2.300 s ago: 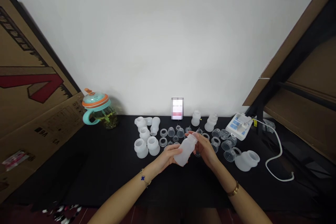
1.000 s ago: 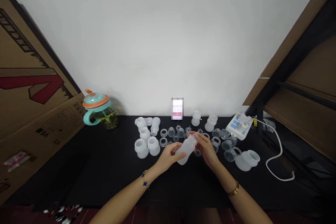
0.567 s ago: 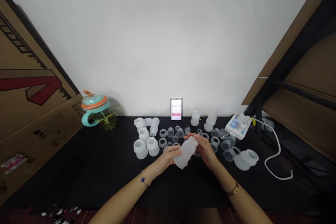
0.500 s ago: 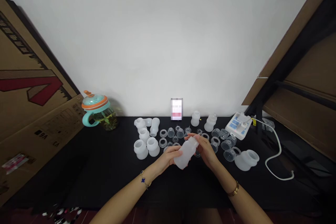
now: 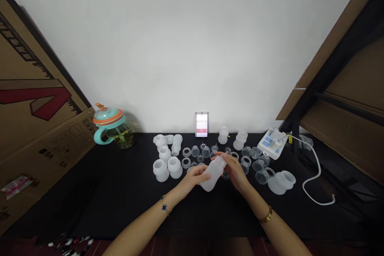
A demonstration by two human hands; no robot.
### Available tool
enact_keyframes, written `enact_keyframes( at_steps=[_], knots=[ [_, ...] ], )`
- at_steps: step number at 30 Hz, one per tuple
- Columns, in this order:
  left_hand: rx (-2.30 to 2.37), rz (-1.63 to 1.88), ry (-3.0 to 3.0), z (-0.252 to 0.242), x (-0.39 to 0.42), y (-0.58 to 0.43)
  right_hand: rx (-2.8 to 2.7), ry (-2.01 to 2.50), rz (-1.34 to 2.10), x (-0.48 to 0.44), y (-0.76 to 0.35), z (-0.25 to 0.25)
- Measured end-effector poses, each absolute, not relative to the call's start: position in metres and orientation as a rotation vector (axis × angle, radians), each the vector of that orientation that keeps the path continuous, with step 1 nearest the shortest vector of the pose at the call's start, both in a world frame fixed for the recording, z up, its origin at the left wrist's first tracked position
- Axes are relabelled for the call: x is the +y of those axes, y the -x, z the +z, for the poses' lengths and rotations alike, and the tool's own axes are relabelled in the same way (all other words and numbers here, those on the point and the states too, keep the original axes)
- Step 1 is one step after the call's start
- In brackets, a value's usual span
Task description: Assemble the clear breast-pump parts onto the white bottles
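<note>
My left hand (image 5: pixel 196 176) is wrapped round the lower body of a frosted white baby bottle (image 5: pixel 210 179), which is tilted with its top toward the upper right. Fingers of my right hand (image 5: pixel 234 170) close round the collar at that top end; a clear teat tip shows just beyond them. Left of the hands stand several open frosted bottles (image 5: pixel 160 171). Clear caps (image 5: pixel 206 152), ring collars (image 5: pixel 186 163) and teats (image 5: pixel 200 159) lie behind the hands, partly hidden by them. More clear caps (image 5: pixel 262 177) are to the right.
At the back are a bottle (image 5: pixel 223 135), a capped bottle (image 5: pixel 240 140) and a lit phone (image 5: pixel 202 125) against the wall. A large open bottle (image 5: pixel 281 183) lies at right near a power strip (image 5: pixel 272 144) and white cable (image 5: pixel 318 168). A tea jug (image 5: pixel 115 128) stands left beside cardboard (image 5: pixel 45 128).
The fingers of my left hand have shifted slightly on the bottle, its thumb now lying further across the body. The bottle has risen a little. My right hand stays at the collar.
</note>
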State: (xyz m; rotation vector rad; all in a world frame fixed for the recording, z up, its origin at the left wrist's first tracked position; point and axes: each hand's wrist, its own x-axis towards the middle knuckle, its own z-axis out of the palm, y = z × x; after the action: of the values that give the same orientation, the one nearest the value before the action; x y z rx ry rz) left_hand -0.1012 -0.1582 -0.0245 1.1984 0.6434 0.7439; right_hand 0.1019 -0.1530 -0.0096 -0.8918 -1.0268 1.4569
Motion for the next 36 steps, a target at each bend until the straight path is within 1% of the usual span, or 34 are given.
enact_keyframes(
  at_steps=[18, 31, 36],
  knots=[
    [0.766, 0.886, -1.394, -0.0213, -0.1626, 0.0954, -1.071, 0.958, 1.425, -0.1510, -0.1019, -0.0105],
    [0.812, 0.884, -1.440, -0.0222, -0.1629, 0.0954, -1.096, 1.030, 1.365, -0.1455, -0.1037, -0.0195],
    [0.729, 0.821, -1.296, -0.0238, -0.1594, 0.0969, -1.077, 1.045, 1.357, -0.1468, -0.1027, -0.0175]
  ],
)
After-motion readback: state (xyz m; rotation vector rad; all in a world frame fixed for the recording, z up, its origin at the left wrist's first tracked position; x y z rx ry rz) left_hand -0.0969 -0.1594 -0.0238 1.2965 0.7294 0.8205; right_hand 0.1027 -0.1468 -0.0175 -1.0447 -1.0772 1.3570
